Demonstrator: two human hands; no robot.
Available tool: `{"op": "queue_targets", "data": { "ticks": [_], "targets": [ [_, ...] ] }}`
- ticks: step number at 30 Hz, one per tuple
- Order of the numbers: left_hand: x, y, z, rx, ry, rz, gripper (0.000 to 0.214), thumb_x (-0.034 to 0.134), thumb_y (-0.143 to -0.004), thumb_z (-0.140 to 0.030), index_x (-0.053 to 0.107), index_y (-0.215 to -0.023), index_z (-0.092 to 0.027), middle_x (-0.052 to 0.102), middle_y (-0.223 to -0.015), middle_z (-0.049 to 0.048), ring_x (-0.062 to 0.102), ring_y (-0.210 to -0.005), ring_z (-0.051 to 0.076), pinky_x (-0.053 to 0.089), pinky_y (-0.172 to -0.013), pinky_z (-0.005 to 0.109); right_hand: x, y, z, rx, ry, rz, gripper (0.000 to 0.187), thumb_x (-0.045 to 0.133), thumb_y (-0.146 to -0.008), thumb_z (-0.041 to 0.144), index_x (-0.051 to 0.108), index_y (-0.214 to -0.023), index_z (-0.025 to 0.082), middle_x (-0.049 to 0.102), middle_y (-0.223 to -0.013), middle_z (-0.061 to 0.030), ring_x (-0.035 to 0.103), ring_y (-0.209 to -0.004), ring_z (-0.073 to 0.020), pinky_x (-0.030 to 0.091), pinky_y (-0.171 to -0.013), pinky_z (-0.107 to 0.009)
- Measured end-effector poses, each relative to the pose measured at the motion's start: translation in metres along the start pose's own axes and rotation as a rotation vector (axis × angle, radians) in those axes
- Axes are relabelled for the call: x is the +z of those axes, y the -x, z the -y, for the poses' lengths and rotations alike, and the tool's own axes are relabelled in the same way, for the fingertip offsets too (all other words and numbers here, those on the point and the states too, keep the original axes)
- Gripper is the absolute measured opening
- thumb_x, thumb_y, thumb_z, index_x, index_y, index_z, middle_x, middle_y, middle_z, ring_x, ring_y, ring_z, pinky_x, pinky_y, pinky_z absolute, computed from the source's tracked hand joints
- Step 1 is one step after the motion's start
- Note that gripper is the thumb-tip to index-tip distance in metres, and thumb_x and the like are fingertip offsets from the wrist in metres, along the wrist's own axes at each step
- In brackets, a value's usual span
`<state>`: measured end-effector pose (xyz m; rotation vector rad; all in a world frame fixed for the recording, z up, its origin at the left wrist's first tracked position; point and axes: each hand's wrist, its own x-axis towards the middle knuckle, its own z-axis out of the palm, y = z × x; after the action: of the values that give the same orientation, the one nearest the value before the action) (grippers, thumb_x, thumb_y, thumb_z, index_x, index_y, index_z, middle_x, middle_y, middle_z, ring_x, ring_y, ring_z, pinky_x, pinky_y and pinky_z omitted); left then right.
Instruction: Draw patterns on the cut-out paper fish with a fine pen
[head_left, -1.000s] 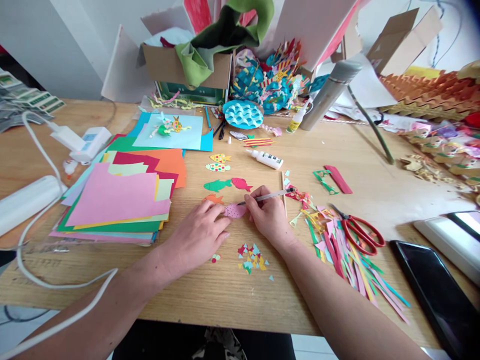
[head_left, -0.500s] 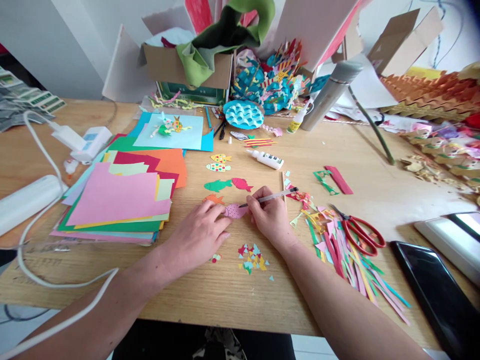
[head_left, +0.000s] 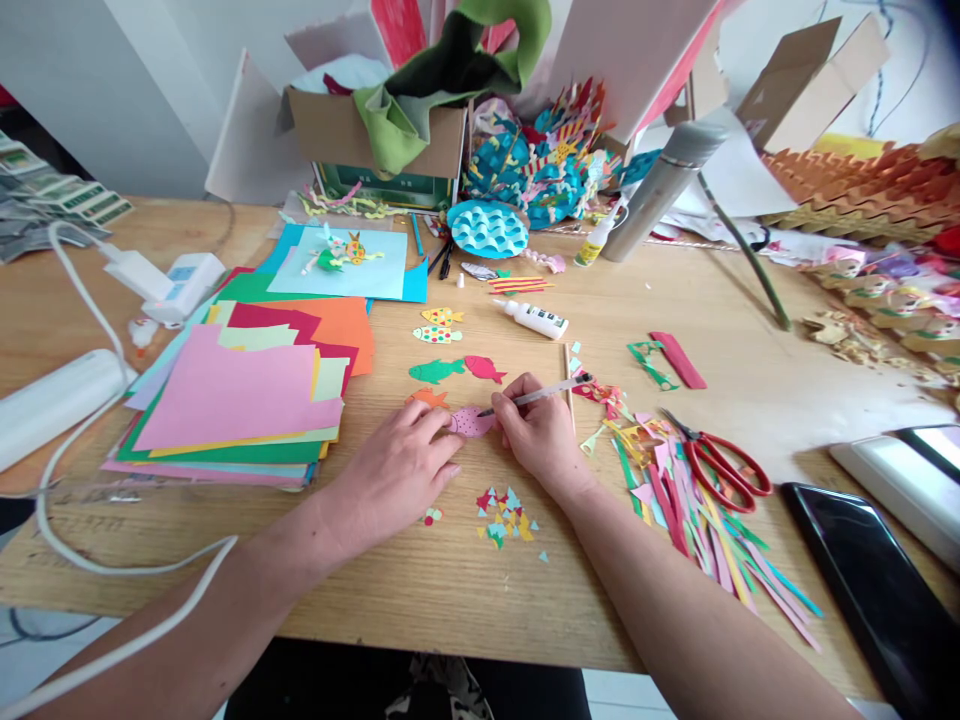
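Observation:
A small pink paper fish point(head_left: 469, 422) with dark dots lies flat on the wooden table. The fingertips of my left hand point(head_left: 409, 445) press its left end down against the wood. In my right hand point(head_left: 541, 432) is a slim pen point(head_left: 551, 390), pinched near its point, which rests on or just above the fish's right part. Just beyond lie an orange paper fish point(head_left: 429, 398), partly behind my left fingers, a green one point(head_left: 436, 371) and a red one point(head_left: 485, 369). Two patterned fish point(head_left: 438, 335) are farther back. Small paper triangles point(head_left: 506, 517) lie nearer me.
Coloured paper sheets point(head_left: 232, 390) are stacked on the left. Right of my hand are paper strips point(head_left: 705, 520), red-handled scissors point(head_left: 724, 468) and a phone point(head_left: 870, 590). A glue bottle point(head_left: 536, 319) lies behind the hands; a steel flask point(head_left: 664, 190) stands at the back. A white cable point(head_left: 142, 570) crosses the left side.
The pen and my right hand have shifted very slightly, the point staying over the pink fish. My left hand and the other things keep their places.

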<state>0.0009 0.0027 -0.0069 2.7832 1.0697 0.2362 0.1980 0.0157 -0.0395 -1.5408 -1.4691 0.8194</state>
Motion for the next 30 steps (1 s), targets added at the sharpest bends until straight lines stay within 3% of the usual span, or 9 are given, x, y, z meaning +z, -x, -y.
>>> {"op": "queue_targets", "data": {
  "ticks": [30],
  "targets": [
    [0.0009,0.001,0.0,-0.005,0.01,-0.005,0.02,0.059,-0.093,-0.02,0.069,-0.11,-0.016,0.062,-0.109,0.0096,0.051,-0.107,0.027,0.049,-0.097,0.047,-0.0006,-0.0004,-0.0001,0.002,0.017,0.008,0.02,0.054,-0.086,0.036,0.047,-0.07,0.024,0.051,-0.048,0.0038,0.047,-0.043,-0.0142,0.031,-0.046,-0.025]
  ]
}}
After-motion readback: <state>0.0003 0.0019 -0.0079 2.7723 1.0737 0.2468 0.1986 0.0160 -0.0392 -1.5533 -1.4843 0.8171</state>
